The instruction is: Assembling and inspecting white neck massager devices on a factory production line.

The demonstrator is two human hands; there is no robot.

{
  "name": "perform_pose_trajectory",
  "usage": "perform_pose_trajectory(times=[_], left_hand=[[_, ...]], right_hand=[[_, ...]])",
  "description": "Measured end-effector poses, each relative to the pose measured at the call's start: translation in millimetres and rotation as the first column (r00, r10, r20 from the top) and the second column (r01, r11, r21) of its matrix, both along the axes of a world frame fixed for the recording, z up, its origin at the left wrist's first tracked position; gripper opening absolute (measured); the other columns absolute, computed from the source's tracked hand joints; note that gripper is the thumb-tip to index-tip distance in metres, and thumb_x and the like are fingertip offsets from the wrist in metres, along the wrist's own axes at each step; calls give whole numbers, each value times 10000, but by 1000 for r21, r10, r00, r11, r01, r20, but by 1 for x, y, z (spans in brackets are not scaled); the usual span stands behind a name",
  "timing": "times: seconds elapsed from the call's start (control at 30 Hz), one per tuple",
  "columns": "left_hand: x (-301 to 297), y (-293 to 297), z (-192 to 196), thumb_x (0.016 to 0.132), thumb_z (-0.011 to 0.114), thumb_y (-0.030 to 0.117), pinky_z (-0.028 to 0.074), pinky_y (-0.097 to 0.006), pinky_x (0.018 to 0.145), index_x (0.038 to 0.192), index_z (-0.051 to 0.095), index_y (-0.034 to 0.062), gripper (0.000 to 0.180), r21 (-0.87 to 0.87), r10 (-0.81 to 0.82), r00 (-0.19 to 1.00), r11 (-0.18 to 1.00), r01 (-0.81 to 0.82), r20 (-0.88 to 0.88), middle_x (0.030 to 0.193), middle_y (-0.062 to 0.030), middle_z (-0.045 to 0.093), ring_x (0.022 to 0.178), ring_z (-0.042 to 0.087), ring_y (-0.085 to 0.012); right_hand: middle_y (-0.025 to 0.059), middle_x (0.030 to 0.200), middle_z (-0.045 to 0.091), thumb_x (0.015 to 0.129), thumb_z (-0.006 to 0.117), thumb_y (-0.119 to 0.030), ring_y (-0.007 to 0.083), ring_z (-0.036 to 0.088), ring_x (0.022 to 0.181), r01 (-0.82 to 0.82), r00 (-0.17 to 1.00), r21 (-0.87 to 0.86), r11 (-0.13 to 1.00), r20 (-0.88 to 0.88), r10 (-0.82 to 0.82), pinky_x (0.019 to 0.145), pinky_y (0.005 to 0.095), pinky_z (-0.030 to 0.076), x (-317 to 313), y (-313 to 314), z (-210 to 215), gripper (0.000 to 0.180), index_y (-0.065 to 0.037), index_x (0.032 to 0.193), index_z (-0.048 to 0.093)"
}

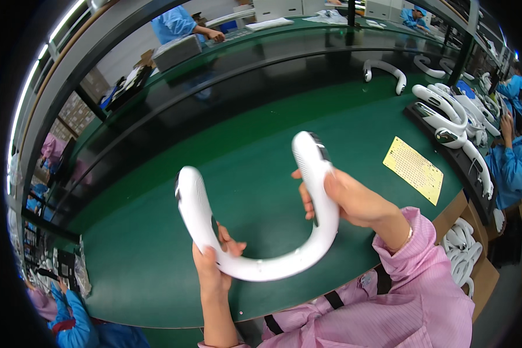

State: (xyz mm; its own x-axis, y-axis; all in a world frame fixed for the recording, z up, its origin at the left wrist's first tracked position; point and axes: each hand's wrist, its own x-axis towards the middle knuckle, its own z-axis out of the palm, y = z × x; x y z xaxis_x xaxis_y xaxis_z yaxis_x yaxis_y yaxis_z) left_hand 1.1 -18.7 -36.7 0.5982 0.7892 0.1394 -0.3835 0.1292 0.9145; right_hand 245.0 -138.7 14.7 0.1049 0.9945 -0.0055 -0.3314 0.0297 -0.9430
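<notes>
A white U-shaped neck fan (272, 268) is held up above the green table, its two ends pointing away from me and its curve toward me. My left hand (216, 262) is closed round the left arm of the fan, near the bend. My right hand (354, 200) grips the right arm, thumb on top and fingers curled underneath. Fine slots run along the white shell, and dark patches show at both tips. The underside is hidden from me.
The green table (139, 278) curves around me. To the right are a yellow printed sheet (414, 169), a black tray (480, 194) piled with neck fans, and a cardboard box (486, 284) of white parts. A dark conveyor (238, 87) carries another neck fan (385, 68). Co-workers sit at both sides and beyond.
</notes>
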Motion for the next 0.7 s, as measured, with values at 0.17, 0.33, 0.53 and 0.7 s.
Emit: perform_pose_trajectory(times=[0.17,0.33,0.53,0.7], left_hand=[[21,-1,-1,911,381,601,418,-228,428,1012,448,14,599,-560,6,996,828,44,87,779,-35,436,492,398,-97],[16,5,-9,929,316,599,413,-261,461,1021,467,27,599,-609,4,997,792,45,79,771,-36,471,495,448,-118],[10,9,-17,927,420,537,505,-255,593,1078,469,13,547,-595,65,998,803,-38,23,893,-56,539,636,515,-129],[43,-15,-11,938,408,514,379,-477,1007,1294,369,42,592,-508,207,978,843,-175,5,1226,-118,459,1073,477,-227]], right_hand=[[60,891,541,973,293,-488,151,573,791,-11,967,-201,980,-250,-41,711,354,543,8,9,-15,545,-29,1247,401],[47,878,524,942,484,-336,127,561,761,27,967,-237,971,-239,-86,674,320,538,3,13,-26,408,-33,1204,407],[30,860,490,797,639,-69,112,543,712,110,960,-290,951,-217,-178,620,284,509,-5,24,-46,434,-29,1155,396],[77,902,523,776,656,0,161,573,761,428,816,-110,897,-379,-436,688,311,515,-23,25,-45,414,-50,1096,398]])
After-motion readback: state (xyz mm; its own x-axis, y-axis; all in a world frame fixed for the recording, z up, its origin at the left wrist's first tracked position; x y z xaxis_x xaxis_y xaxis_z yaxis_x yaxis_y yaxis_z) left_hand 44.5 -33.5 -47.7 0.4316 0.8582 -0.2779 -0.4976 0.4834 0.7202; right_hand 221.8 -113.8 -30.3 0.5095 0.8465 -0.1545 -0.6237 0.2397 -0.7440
